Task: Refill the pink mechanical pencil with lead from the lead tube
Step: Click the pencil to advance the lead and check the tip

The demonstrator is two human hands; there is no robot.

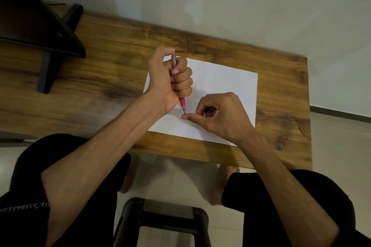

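Pale wall and pale floor tiles framed a wooden table (100, 78) that ran across the head view, with a white sheet of paper (220, 90) lying flat on it near centre. At about 10 o'clock from the paper I noted a dark stand (46, 46) resting on the tabletop, well apart from the hands. My left hand (170, 78) was clenched in a fist around the pink mechanical pencil (182, 103), thumb pressed against the upper barrel; the pencil stood tilted above the paper, cap end toward 12 o'clock and tip toward 6 o'clock, with most of the barrel hidden inside the fist. My right hand (218, 114) hovered over the paper at roughly 4 o'clock from the left fist, thumb and forefinger pinched together right at the pencil tip. I could not tell whether a lead was held in that pinch; anything there was too thin to resolve. I could not find the lead tube in view. Below the table edge I recorded dark trousers, bare feet and a black stool (164, 218) at 6 o'clock.
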